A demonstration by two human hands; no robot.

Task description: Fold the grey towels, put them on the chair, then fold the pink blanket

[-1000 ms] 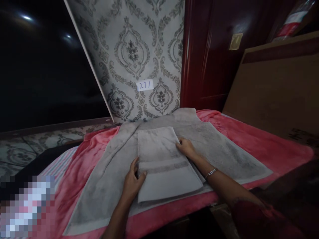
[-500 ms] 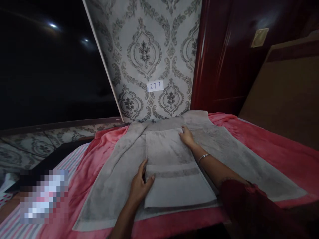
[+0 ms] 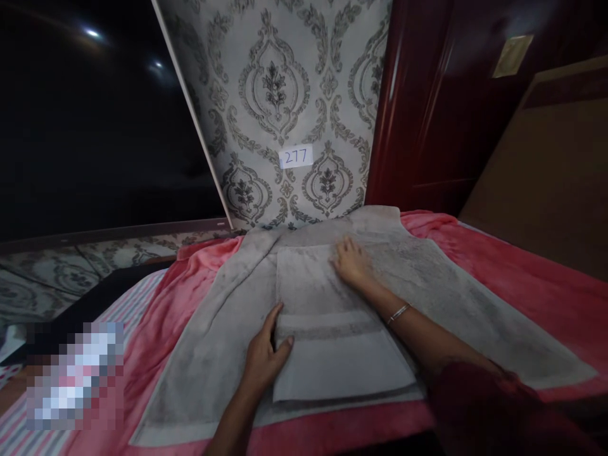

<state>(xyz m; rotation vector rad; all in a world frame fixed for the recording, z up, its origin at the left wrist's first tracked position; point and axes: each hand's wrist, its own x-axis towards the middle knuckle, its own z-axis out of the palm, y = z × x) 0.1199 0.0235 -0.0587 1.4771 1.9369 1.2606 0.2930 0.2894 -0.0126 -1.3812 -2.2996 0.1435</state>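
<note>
A folded grey towel (image 3: 327, 361) with a darker band across it lies flat in the middle, on top of a larger spread grey cloth (image 3: 213, 354). My left hand (image 3: 266, 348) rests at the folded towel's left edge, thumb and fingers apart, the thumb touching the towel. At the towel's far right corner, my right hand (image 3: 350, 261) lies on the fabric with its fingers stretched out and slightly blurred. A bracelet circles the right wrist.
Under the grey cloth lies a pink blanket (image 3: 479, 259) over a striped sheet (image 3: 128, 310). A large dark screen (image 3: 104, 126) stands at the left. Behind is a patterned wall with a paper label (image 3: 296, 156). A brown board (image 3: 555, 158) leans at the right.
My right hand has shifted slightly left at the towel's far edge, its fingers now laid flatter. My left hand stays nearly in place. The view has tilted a little.
</note>
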